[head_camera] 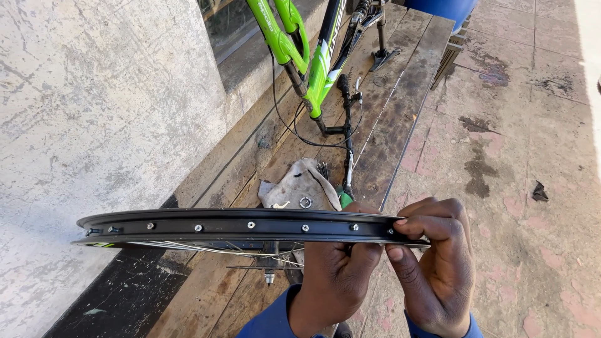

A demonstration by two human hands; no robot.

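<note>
A black bicycle wheel rim with silver spoke nipples is held edge-on in front of me, spokes and hub axle visible beneath it. My left hand grips the rim from below near its right end. My right hand pinches the rim's right end, thumb under and fingers curled over the top. Both sleeves are blue.
A worn wooden bench runs away from me along a rough white wall. On it stand an upturned green bicycle frame, a grey rag and a green-handled tool. Stained paving lies to the right.
</note>
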